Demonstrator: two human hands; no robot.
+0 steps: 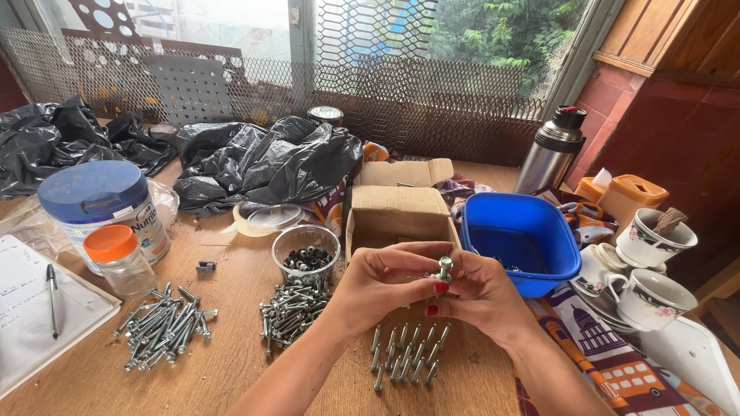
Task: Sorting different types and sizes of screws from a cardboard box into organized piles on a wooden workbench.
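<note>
Bolt (445, 267) pinched by both hands, cardboard box (397, 209) just behind.

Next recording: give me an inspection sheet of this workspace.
Surface: wooden table, patterned cloth at right.
Job's things: silver bolt held upright between both hands; bolts in a row; two loose bolt piles.
Clutter: black plastic bags, blue plastic tub, open cardboard box, steel flask, cups.
Fingers: left hand and right hand pinch the bolt.
Cables: nothing seen.
Surroundings: mesh-covered window, foliage outside.
</note>
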